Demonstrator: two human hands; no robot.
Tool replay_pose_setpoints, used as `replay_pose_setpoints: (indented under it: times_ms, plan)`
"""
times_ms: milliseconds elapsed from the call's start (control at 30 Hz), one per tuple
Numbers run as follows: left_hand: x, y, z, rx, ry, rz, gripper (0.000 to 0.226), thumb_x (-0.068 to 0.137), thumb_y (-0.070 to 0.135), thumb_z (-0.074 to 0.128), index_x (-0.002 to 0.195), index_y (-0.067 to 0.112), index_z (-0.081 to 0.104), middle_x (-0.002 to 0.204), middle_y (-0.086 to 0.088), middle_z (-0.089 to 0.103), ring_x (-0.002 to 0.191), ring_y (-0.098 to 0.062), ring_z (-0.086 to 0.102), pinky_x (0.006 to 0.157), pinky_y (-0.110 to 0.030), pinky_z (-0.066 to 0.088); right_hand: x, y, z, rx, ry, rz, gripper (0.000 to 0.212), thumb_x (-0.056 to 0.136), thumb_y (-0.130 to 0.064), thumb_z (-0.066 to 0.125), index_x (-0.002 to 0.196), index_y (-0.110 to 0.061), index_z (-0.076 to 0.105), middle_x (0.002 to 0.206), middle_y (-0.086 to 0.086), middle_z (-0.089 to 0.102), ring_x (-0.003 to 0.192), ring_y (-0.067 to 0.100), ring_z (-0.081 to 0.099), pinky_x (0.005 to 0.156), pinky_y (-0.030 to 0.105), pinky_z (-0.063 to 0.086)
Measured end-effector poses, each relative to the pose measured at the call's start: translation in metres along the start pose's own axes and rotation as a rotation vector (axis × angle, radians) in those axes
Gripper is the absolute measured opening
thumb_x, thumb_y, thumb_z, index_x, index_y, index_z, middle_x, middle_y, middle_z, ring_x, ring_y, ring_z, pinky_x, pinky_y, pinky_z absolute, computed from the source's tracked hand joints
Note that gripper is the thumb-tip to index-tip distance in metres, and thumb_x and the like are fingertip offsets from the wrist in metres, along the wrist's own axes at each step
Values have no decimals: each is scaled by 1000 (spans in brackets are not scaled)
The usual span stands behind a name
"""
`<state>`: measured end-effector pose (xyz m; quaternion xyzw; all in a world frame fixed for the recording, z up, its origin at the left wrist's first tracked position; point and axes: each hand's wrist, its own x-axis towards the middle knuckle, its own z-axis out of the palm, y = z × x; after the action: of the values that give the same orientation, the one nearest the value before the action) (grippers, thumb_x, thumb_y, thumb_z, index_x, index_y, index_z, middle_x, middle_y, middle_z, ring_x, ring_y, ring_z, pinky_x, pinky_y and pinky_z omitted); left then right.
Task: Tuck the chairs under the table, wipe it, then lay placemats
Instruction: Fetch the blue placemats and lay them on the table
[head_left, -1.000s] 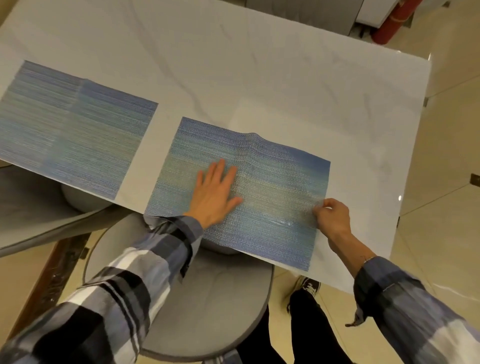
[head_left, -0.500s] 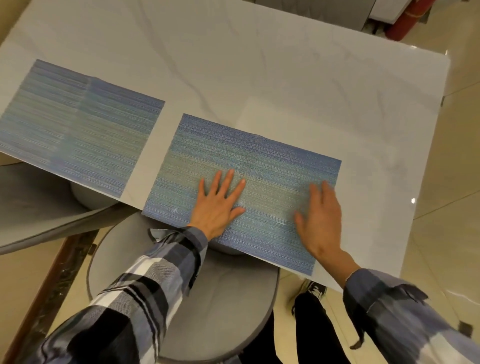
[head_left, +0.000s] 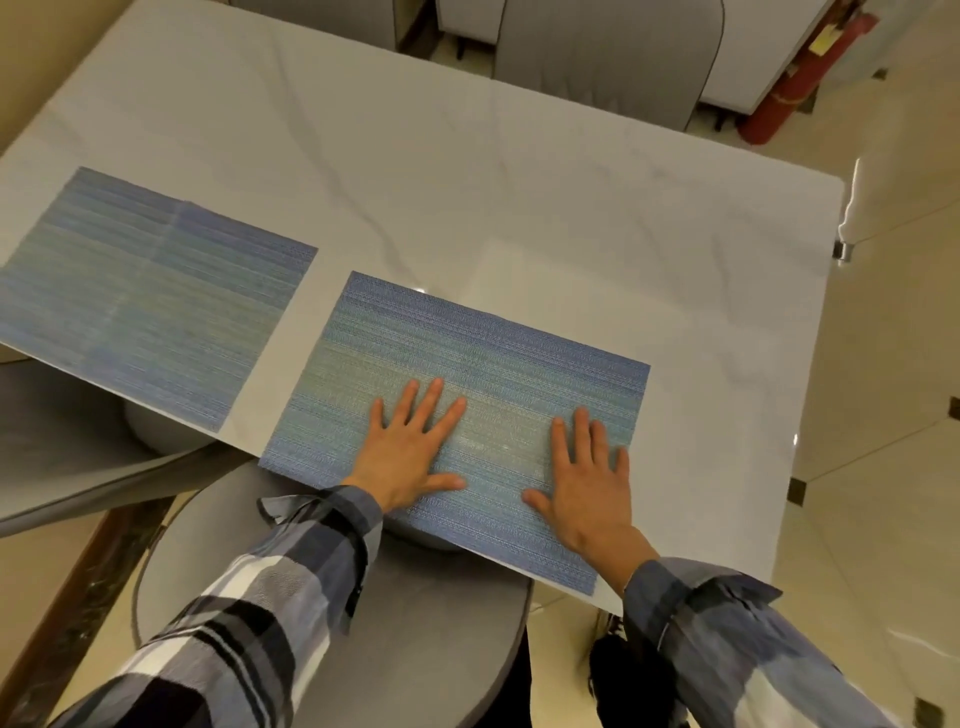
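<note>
Two blue woven placemats lie flat on the white marble table (head_left: 467, 171) along its near edge. My left hand (head_left: 410, 452) and my right hand (head_left: 587, 483) both press flat, fingers spread, on the near part of the right placemat (head_left: 493, 364). The left placemat (head_left: 150, 296) lies untouched, a strip of bare table between the two mats. A grey round-seated chair (head_left: 405, 639) sits under the near edge below my arms, its seat partly beneath the tabletop. Another grey chair (head_left: 62, 467) stands at the left, also partly under the table.
A grey chair back (head_left: 597, 57) stands at the table's far side. A red fire extinguisher (head_left: 800, 83) stands on the glossy tiled floor at the upper right. The table's right corner (head_left: 831, 218) meets open floor. My dark shoe (head_left: 613, 660) shows beside the near chair.
My right hand let go of the mat's right edge and now lies flat on it. The ripple at the mat's far edge is gone. My left hand stayed pressing on the mat.
</note>
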<state>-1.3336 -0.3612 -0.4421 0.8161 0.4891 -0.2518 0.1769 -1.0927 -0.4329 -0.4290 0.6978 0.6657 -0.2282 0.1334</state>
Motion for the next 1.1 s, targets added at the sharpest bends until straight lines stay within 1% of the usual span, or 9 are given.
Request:
replay_pose_setpoints:
  times_ms: [200,433,533,567,633,700,800,933,1100]
  plan:
    - [-1,9,-21,16,-89,-47,109,79,83,43,150,40,-27,158,-2,-35,149,-35,-22,118,-66,1,-2,3,-5,53,-27,-27,97,91,-62,49,156,-14,-5,162,17,-16,149,38,-5,117,59,12]
    - [12,104,-65,-46,-87,-245,90,91,72,41,159,30,-1,166,-6,-6,153,-31,-4,119,-62,9,-9,85,-46,182,93,-210,70,92,-38,60,148,-5,32,155,18,28,144,36,25,116,50,23]
    - [39,177,-104,-96,-45,-240,87,94,65,42,159,22,4,166,-8,0,153,-31,2,120,-58,10,-2,154,-77,212,195,-241,35,73,-18,79,103,-6,66,111,15,67,113,38,58,94,47,47]
    - [50,205,-120,-106,-29,-211,86,95,63,44,159,20,4,166,-9,4,152,-31,4,120,-57,12,-4,180,-93,226,198,-232,21,65,-8,80,79,-10,65,92,13,69,99,37,64,83,43,51]
    - [68,251,-150,-148,-11,-150,86,96,60,45,159,19,3,166,-8,7,153,-29,6,121,-53,13,1,224,-123,244,195,-217,48,54,7,74,51,-19,33,68,11,64,74,33,64,60,33,41]
    - [86,296,-187,-190,-14,-94,85,97,61,43,159,21,1,167,-7,5,153,-28,3,122,-50,10,6,270,-158,201,207,-169,54,65,11,63,55,-20,20,72,11,63,75,28,61,60,30,32]
    - [104,345,-242,-241,-15,-35,81,98,59,43,159,19,9,165,-6,16,151,-26,14,121,-46,17,17,322,-191,130,218,-107,37,83,7,47,59,-17,31,82,7,59,78,20,52,63,29,32]
    - [124,376,-295,-309,-61,-19,74,98,57,46,156,16,24,158,-6,33,143,-26,33,116,-42,29,36,355,-233,164,257,-81,19,95,-10,50,80,-9,61,88,4,67,73,18,54,60,27,37]
    - [163,385,-347,-342,-9,-94,70,99,56,44,154,14,32,157,-5,37,141,-26,38,113,-38,33,72,373,-285,194,259,-152,23,95,-33,55,87,-12,61,92,4,67,80,20,59,60,27,38]
